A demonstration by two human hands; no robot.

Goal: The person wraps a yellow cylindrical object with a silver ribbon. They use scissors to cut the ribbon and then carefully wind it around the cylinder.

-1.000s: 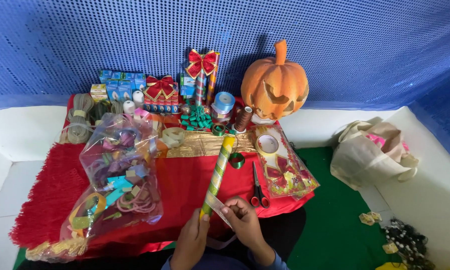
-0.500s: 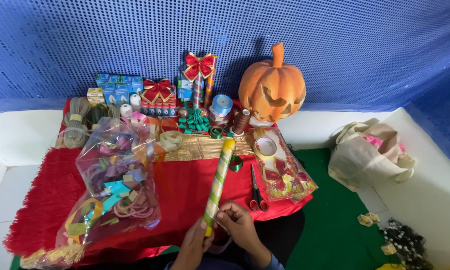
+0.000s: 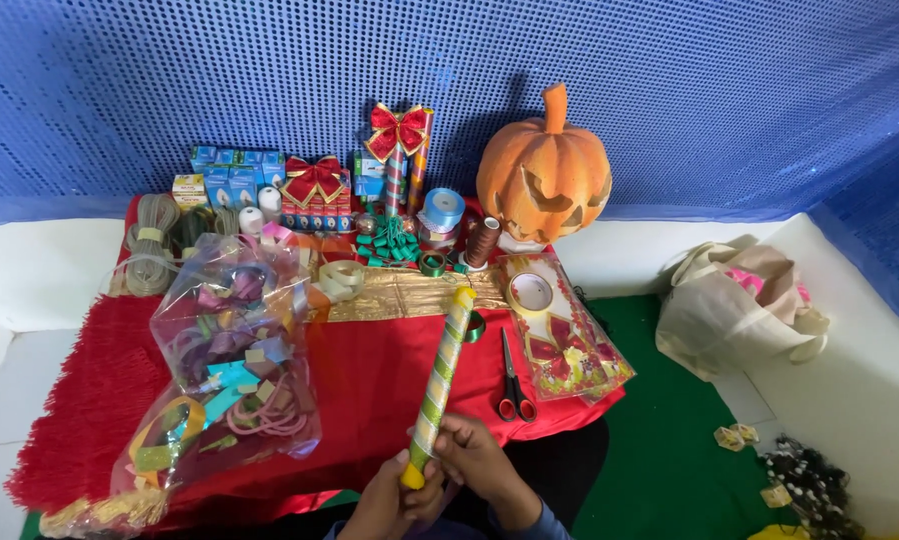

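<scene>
Both my hands clasp the near end of a long green-and-gold striped roll of wrapping paper (image 3: 441,375): my left hand (image 3: 394,500) closes around its yellow tip, my right hand (image 3: 479,462) wraps just above. It slants away over the red fringed cloth (image 3: 89,400), beside red-handled scissors (image 3: 512,380) and a clear bag of ribbons (image 3: 224,370).

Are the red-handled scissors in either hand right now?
No, the scissors lie on the red cloth, while the left hand and right hand both hold the striped wrapping roll.
</scene>
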